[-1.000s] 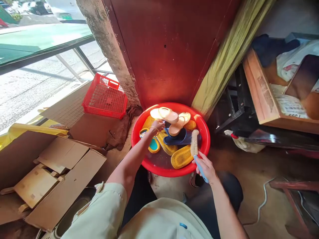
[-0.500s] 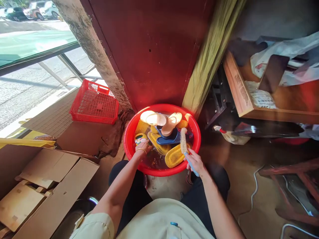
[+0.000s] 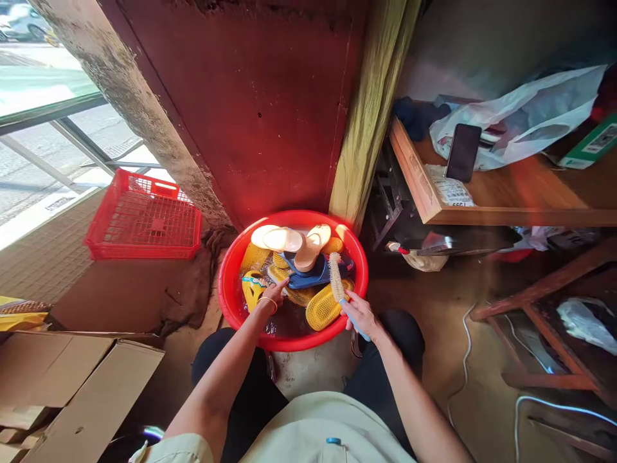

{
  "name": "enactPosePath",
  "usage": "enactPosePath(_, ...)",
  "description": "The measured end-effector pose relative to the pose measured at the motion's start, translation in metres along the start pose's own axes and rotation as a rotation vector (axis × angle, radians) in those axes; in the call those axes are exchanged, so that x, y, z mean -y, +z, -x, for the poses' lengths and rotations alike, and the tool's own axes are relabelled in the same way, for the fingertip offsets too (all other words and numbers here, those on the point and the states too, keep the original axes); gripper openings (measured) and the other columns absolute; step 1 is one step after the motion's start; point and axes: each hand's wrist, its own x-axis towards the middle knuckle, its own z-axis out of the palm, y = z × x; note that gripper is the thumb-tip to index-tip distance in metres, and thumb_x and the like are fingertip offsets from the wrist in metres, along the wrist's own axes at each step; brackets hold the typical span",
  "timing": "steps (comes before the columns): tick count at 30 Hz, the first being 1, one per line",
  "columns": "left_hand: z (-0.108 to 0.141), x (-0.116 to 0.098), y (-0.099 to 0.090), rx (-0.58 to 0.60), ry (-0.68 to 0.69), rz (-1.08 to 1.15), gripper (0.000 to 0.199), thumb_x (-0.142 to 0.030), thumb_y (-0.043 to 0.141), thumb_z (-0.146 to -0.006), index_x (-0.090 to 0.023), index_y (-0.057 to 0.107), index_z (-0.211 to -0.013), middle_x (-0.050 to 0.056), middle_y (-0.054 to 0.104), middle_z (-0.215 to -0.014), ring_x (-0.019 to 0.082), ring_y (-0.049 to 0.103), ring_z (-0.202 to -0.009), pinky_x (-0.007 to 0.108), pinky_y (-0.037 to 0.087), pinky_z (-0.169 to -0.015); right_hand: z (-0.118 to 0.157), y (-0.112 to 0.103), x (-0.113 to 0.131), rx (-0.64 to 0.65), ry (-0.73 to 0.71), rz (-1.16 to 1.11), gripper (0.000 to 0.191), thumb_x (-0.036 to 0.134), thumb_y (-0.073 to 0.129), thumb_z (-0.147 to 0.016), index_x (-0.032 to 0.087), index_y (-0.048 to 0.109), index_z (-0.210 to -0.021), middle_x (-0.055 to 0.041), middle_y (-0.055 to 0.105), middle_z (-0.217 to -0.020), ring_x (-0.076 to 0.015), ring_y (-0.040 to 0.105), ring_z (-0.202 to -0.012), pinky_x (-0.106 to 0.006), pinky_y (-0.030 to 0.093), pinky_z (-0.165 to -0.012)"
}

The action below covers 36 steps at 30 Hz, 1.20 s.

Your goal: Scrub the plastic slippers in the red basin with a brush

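My right hand (image 3: 361, 314) is closed round the blue handle of a brush (image 3: 336, 276), its pale bristles raised over the right side of a red basin (image 3: 224, 283). Fingers stretched out, my left hand (image 3: 274, 297) reaches over the water to the near tip of a blue slipper (image 3: 313, 275). A yellow clog with a colourful strap (image 3: 251, 292) lies left of that hand. Below the brush is a yellow ridged slipper (image 3: 324, 308). Pale shoes (image 3: 277, 238) rest on top of the pile at the back, with more yellow slippers beneath.
A red plastic crate (image 3: 144, 225) sits at the left, above open cardboard boxes (image 3: 96, 399). At the right, a wooden table (image 3: 530, 193) holds a phone (image 3: 463, 153) and a plastic bag (image 3: 530, 122). A wooden stool (image 3: 544, 308) and white cables are on the right.
The camera view has turned to the right. My left hand has moved from the yellow clog to the blue slipper's tip, and the clog shows more fully. The brush stays in my right hand.
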Motion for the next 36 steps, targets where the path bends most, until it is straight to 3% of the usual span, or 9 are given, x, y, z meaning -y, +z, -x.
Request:
enactPosePath(4,0.010,-0.009,-0.011,-0.086,0.058,-0.038,0.046,-0.060,0.073,-0.070,-0.022,0.048,-0.069,-0.007,0.039,-0.051,0.009,0.034,-0.043,0.023,0.024,-0.046,0.002,-0.001,-0.004,-0.012,-0.039,0.047,0.083,0.056,0.060,-0.082,0.014,0.042,-0.151,-0.0040,0.073,-0.080,-0.0122,0.059,-0.039,-0.020,0.037,-0.031)
enactPosePath(11,0.048,-0.040,-0.051,-0.356,0.455,-0.471,0.040,-0.057,0.065,-0.075,-0.022,0.049,-0.064,-0.003,0.048,-0.059,0.015,0.045,-0.059,0.026,0.029,-0.057,0.010,0.008,0.001,-0.058,-0.135,0.247,0.068,0.047,0.047,-0.093,0.012,0.041,-0.151,-0.0042,0.073,-0.082,-0.0125,0.061,-0.043,-0.023,0.047,-0.041)
enactPosePath(16,0.059,-0.048,-0.065,-0.535,0.684,-0.593,0.037,-0.057,0.064,-0.075,-0.022,0.054,-0.064,0.003,0.056,-0.077,0.021,0.054,-0.079,0.030,0.041,-0.070,0.019,0.054,0.028,-0.010,-0.439,0.598,0.055,0.024,0.052,-0.094,0.020,0.047,-0.149,-0.0087,0.074,-0.117,-0.0201,0.072,-0.097,-0.029,0.057,-0.083)
enactPosePath(19,0.052,-0.044,-0.058,-0.434,0.687,-0.334,0.039,-0.059,0.066,-0.071,-0.021,0.060,-0.067,0.005,0.059,-0.085,0.023,0.057,-0.086,0.032,0.048,-0.076,0.011,0.096,0.061,0.041,-0.541,0.763,0.061,0.022,0.052,-0.095,0.023,0.039,-0.154,-0.0083,0.068,-0.132,-0.0203,0.067,-0.113,-0.029,0.053,-0.094)
enactPosePath(23,0.039,-0.035,-0.047,-0.133,0.540,0.160,0.042,-0.056,0.073,-0.066,-0.018,0.064,-0.082,0.002,0.062,-0.084,0.017,0.059,-0.077,0.029,0.051,-0.071,0.001,0.128,0.094,0.102,-0.498,0.957,0.060,0.028,0.044,-0.100,0.026,0.031,-0.158,-0.0108,0.069,-0.126,-0.0219,0.070,-0.101,-0.031,0.055,-0.087)
enactPosePath(28,0.030,-0.036,-0.056,-0.212,0.590,0.322,0.037,-0.048,0.075,-0.066,-0.019,0.062,-0.086,0.001,0.065,-0.091,0.018,0.063,-0.085,0.028,0.052,-0.074,0.017,0.088,0.065,0.177,-0.290,1.053,0.057,0.024,0.045,-0.097,0.030,0.043,-0.153,-0.0107,0.072,-0.117,-0.0244,0.071,-0.099,-0.034,0.054,-0.088)
enactPosePath(30,0.030,-0.035,-0.059,-0.174,0.727,0.184,0.038,-0.045,0.073,-0.069,-0.020,0.065,-0.095,0.007,0.066,-0.115,0.025,0.062,-0.107,0.034,0.053,-0.087,0.024,0.062,0.044,0.162,-0.237,0.953,0.054,0.023,0.046,-0.095,0.028,0.050,-0.149,-0.0098,0.072,-0.120,-0.0233,0.069,-0.104,-0.033,0.052,-0.092)
enactPosePath(32,0.033,-0.031,-0.057,-0.117,0.882,-0.016,0.038,-0.042,0.070,-0.073,-0.019,0.067,-0.103,0.012,0.052,-0.144,0.031,0.051,-0.130,0.040,0.049,-0.100,0.026,0.043,0.028,0.095,-0.213,0.805,0.052,0.025,0.046,-0.095,0.024,0.053,-0.146,-0.0096,0.071,-0.122,-0.0220,0.069,-0.106,-0.031,0.052,-0.092)
enactPosePath(36,0.045,-0.016,-0.046,-0.054,1.042,-0.614,0.032,-0.023,0.060,-0.078,-0.023,0.072,-0.108,0.008,0.030,-0.163,0.035,0.029,-0.149,0.057,0.027,-0.118,0.023,0.034,0.019,0.096,-0.099,0.521,0.057,0.033,0.044,-0.096,0.022,0.043,-0.152,-0.0034,0.073,-0.094,-0.0142,0.066,-0.061,-0.025,0.053,-0.059)
